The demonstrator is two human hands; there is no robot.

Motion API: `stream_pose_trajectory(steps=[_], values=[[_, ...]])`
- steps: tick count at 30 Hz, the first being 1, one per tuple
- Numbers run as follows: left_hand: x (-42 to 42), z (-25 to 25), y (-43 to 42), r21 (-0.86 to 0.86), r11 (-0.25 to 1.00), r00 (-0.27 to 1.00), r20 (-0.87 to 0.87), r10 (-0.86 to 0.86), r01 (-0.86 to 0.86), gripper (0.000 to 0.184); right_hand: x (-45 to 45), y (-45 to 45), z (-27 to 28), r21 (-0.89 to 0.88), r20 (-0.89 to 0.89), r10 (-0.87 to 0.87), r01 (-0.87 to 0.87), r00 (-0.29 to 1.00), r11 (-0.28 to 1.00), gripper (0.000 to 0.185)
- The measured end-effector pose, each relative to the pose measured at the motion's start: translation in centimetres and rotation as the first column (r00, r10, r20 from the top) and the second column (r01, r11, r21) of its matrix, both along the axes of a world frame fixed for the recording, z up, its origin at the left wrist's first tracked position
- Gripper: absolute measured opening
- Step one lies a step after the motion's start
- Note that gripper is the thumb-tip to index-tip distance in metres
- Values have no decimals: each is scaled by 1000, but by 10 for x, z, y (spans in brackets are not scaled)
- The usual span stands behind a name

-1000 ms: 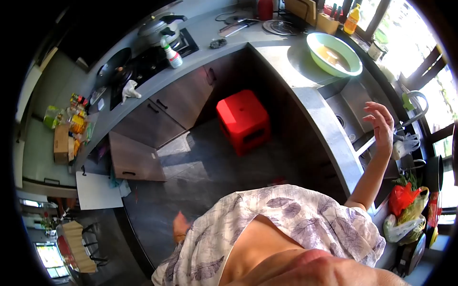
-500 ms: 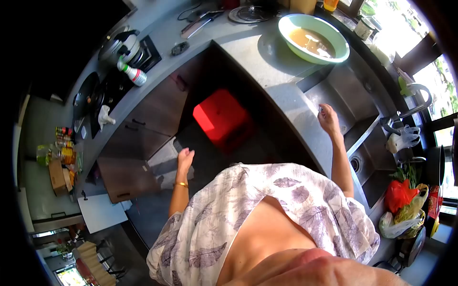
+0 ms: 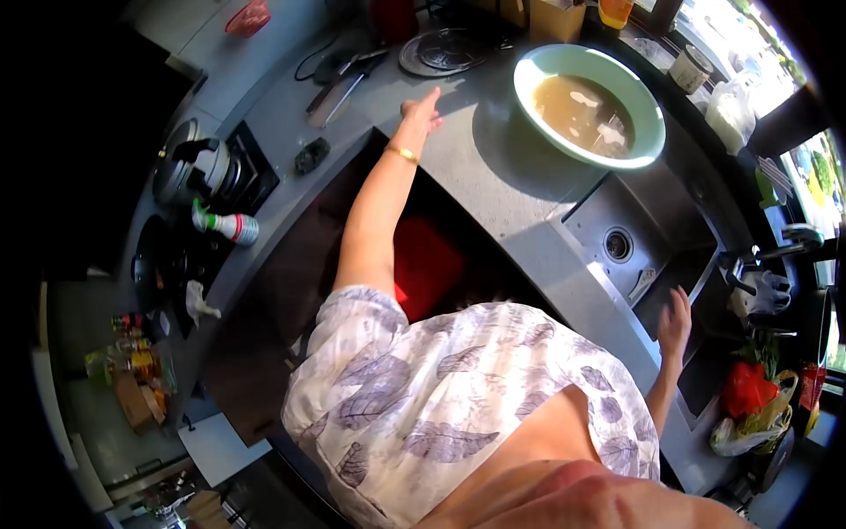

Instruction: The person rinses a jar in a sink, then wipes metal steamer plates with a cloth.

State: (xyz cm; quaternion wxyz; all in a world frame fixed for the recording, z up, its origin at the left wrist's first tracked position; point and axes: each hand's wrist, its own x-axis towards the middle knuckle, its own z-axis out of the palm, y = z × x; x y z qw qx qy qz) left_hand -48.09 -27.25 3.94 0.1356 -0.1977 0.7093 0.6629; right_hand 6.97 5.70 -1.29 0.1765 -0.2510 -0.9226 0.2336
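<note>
My left hand (image 3: 421,115), with a gold bangle at the wrist, reaches out over the grey counter (image 3: 493,194). Its fingers are stretched out and hold nothing. Just beyond it lies a dark round lid (image 3: 443,51). To its right stands a pale green basin (image 3: 527,119) of cloudy brownish water (image 3: 573,110). Over the near part of the double sink (image 3: 608,207), my right hand (image 3: 675,324) is raised with its fingers apart, nothing in them. A small white utensil (image 3: 644,284), its kind unclear, lies in the sink bowl beside that hand.
On the left are a pot (image 3: 196,163), a spray bottle (image 3: 231,227) and a white cloth (image 3: 201,301) by the stove. A red stool (image 3: 423,264) is partly hidden below the counter. The faucet (image 3: 793,240) and bagged vegetables (image 3: 749,388) are at right.
My left hand has risen from beside the cabinets and stretched forward over the counter. My right hand has drawn back toward me along the sink, its fingers now spread. The view has shifted.
</note>
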Motion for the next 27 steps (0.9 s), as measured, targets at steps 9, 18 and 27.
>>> stream_pose_trajectory(steps=[9, 18, 27], values=[[-130, 5, 73, -416, 909, 994, 107, 13, 33, 56, 32, -44, -7, -89, 140, -289, 302, 947, 949, 39], [-173, -38, 104, -706, 696, 988, 146, -39, 132, 58, 35, -65, 8, -123, 206, -408, 437, 890, 891, 42], [-191, -51, 108, -734, 677, 993, 115, 38, 59, 61, 27, -67, 12, -132, 280, -430, 478, 858, 868, 42]])
